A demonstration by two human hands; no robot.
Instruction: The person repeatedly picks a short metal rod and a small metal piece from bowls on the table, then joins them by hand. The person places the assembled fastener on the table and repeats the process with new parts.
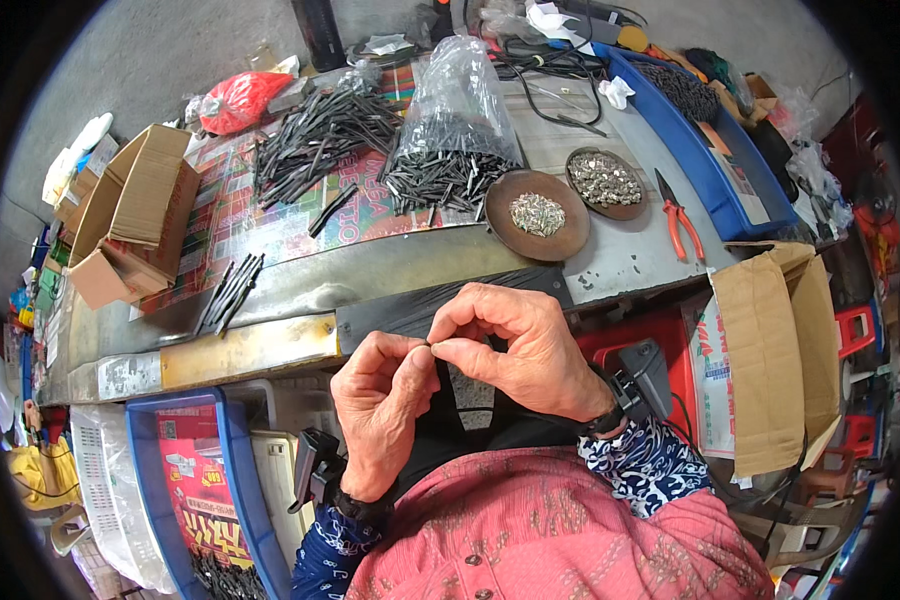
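Observation:
My left hand (382, 412) and my right hand (518, 350) meet in front of my chest, just off the table's near edge. Thumb and forefinger are pinched on both, fingertips touching. Something tiny and dark may be between them, too small to make out. Beyond my right hand, a brown round dish (505, 235) holds small silvery metal pieces (538, 214). A second dark dish (625, 212) behind it bears rounder metal bits (604, 178). Several thin black sticks (232, 290) lie side by side near the table's front edge, left of my hands.
Black sticks (320, 140) are heaped at the back, beside a clear plastic bag (460, 95) spilling short black pieces (440, 182). Red-handled pliers (682, 225) and a blue tray (695, 150) lie right. Cardboard boxes (145, 200) flank the table; a blue crate (240, 470) sits below left.

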